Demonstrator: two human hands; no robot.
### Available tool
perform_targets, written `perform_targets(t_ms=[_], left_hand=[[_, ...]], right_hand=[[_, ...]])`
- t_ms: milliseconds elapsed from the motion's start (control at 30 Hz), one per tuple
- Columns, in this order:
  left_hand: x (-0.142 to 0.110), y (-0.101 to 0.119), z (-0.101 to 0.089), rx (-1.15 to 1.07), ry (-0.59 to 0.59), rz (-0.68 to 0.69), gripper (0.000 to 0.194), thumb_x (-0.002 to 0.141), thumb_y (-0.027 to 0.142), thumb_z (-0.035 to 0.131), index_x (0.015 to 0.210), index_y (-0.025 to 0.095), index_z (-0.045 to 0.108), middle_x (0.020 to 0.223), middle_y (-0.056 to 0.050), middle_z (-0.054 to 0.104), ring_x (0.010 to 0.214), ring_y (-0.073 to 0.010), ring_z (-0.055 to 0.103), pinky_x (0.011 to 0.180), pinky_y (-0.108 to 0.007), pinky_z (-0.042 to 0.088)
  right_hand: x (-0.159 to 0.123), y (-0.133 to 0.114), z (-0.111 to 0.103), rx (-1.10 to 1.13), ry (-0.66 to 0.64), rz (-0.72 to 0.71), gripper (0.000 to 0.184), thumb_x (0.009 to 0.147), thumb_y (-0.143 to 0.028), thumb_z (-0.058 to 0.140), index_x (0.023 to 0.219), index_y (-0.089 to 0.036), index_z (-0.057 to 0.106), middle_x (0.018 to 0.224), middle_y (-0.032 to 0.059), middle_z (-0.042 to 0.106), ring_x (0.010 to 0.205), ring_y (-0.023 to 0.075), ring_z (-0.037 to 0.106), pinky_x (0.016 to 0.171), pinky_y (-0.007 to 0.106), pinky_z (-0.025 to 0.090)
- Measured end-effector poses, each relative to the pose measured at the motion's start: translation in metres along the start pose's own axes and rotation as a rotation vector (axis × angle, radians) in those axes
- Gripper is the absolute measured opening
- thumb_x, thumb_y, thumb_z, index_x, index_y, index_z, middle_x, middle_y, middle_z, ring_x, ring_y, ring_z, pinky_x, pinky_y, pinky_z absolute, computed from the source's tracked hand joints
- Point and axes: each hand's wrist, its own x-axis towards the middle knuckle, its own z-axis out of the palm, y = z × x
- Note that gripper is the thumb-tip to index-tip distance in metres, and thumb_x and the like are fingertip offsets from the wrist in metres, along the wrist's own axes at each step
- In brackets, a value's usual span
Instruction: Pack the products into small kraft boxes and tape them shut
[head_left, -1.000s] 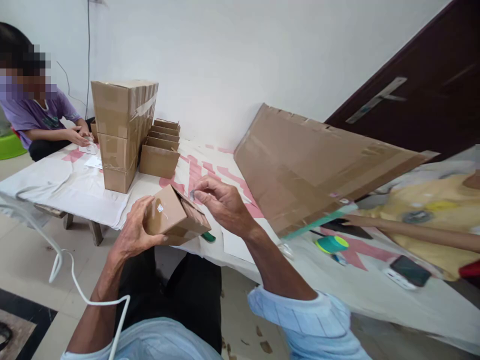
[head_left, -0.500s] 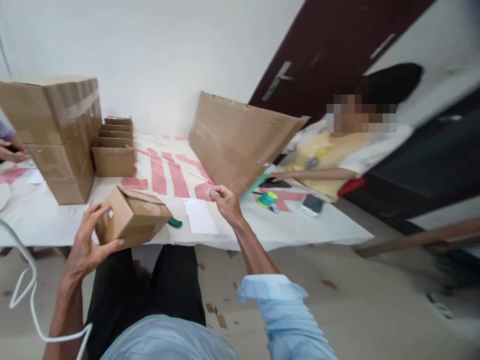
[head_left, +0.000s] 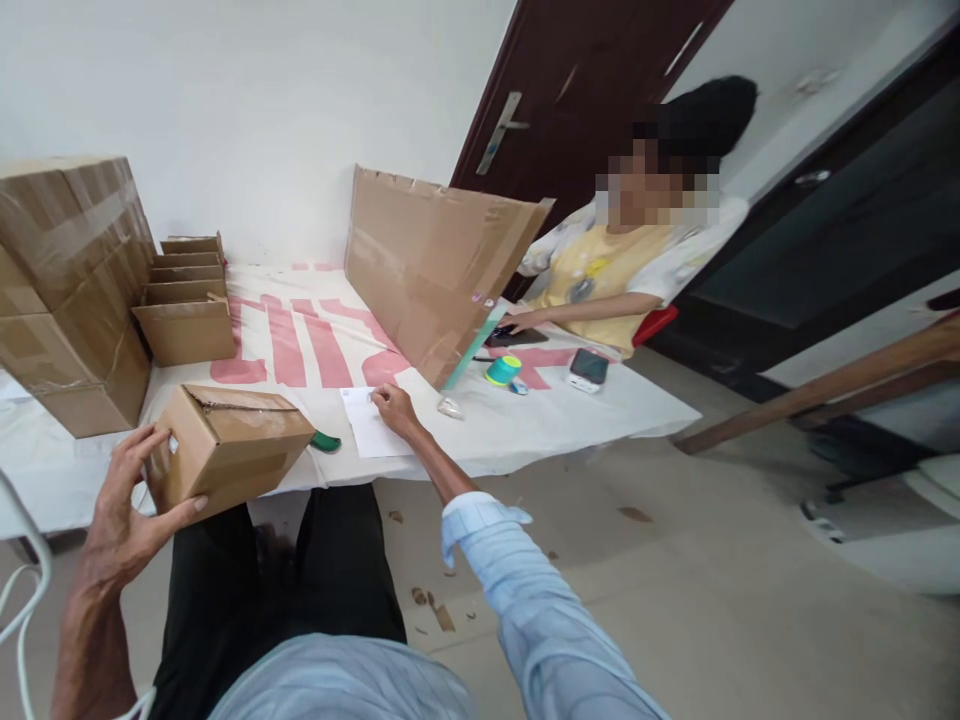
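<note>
My left hand point(head_left: 124, 515) grips the left end of a small cardboard box point(head_left: 244, 445), thumb along its lower edge and fingers on the side by a small white sticker. The box is tilted, its taped top seam facing up, at the table's front edge. My right hand point(head_left: 396, 410) is closed in a pinch over the upper right of a white paper sheet point(head_left: 364, 435); whatever lies between its fingertips is too small to make out. Beside it, a small clear-looking packet point(head_left: 450, 407) rests on the cloth. A green object point(head_left: 325, 441) sits between box and sheet.
Stacked taped cartons point(head_left: 67, 290) and a divided cardboard holder point(head_left: 187, 335) stand at left. A cardboard panel point(head_left: 442, 270) leans upright at centre. Beyond it a person point(head_left: 600, 290) sits near a teal tape roll point(head_left: 503, 371) and a white device point(head_left: 588, 370). A white cable point(head_left: 30, 580) hangs lower left.
My right hand has moved left and down from beside the panel to the paper sheet, uncovering the small packet. The left hand still holds the box. The camera view has shifted.
</note>
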Motion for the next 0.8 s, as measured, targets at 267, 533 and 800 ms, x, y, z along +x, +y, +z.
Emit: perform_targets(t_ms=[267,533,800], left_hand=[[-0.002,0.002,-0.001,-0.002,-0.012,-0.022,0.074,0.084,0.058,0.082,0.148,0.031,0.055,0.160,-0.013,0.052,0.150,-0.0397,0.050,0.111,-0.056,0.056],[-0.004,0.003,-0.001,-0.004,-0.015,-0.041,0.075,0.083,0.058,0.083,0.148,0.031,0.056,0.159,-0.013,0.052,0.151,-0.0391,0.050,0.109,-0.056,0.057],[-0.006,0.002,0.000,-0.031,-0.024,-0.040,0.080,0.081,0.059,0.086,0.149,0.030,0.056,0.161,-0.014,0.051,0.153,-0.0401,0.048,0.114,-0.059,0.053]], right_hand=[[0.030,0.016,0.028,-0.159,-0.059,0.047,0.013,0.080,-0.032,0.052,0.075,-0.023,0.060,0.083,0.0043,0.072,0.085,0.0212,0.062,0.080,0.031,0.046],[0.033,0.021,0.036,-0.298,-0.117,0.104,0.021,0.086,-0.032,0.054,0.087,-0.020,0.071,0.095,0.0061,0.077,0.089,0.0216,0.065,0.077,0.029,0.046],[0.029,0.014,0.035,-0.398,-0.157,0.100,0.023,0.092,-0.032,0.054,0.092,-0.021,0.074,0.103,0.0079,0.079,0.095,0.0223,0.065,0.081,0.030,0.045]])
